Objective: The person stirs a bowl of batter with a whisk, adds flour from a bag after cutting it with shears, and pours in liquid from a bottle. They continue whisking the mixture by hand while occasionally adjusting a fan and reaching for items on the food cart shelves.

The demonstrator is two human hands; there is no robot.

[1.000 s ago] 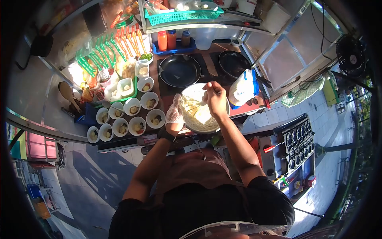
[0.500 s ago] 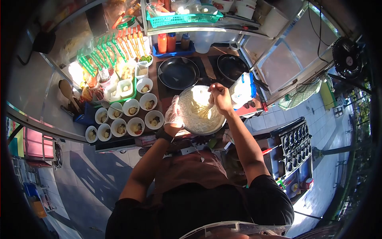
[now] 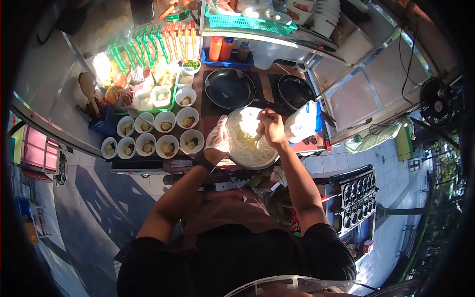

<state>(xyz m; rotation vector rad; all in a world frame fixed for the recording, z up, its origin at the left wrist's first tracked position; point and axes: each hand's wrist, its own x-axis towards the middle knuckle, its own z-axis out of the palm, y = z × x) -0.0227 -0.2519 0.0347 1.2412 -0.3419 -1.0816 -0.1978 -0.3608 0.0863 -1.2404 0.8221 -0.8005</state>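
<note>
A large round bowl point(image 3: 243, 163) of pale batter point(image 3: 246, 123) stands at the counter's front edge. My left hand point(image 3: 216, 138), in a clear plastic glove, is closed on the bowl's left side. My bare right hand point(image 3: 272, 128) is a fist over the bowl's right part, wrapped round the handle of a whisk point(image 3: 257, 138). The whisk's wires are down in the batter, partly lost in glare. Close to my right hand leans a white and blue bag point(image 3: 304, 123). Left of my gloved hand are several white cups point(image 3: 192, 142) with food in them.
Behind the bowl are two black pans point(image 3: 230, 89) point(image 3: 295, 92). Sauce bottles point(image 3: 215, 48) stand in a blue tray point(image 3: 229, 64), below a shelf with a turquoise basket point(image 3: 250, 24). A fan point(image 3: 437, 102) hangs right; a moulded pan point(image 3: 357, 195) stands lower right.
The view has shifted and tilted slightly. My right fist has dipped a little over the bowl, and the whisk has moved within the batter. My left hand still holds the bowl.
</note>
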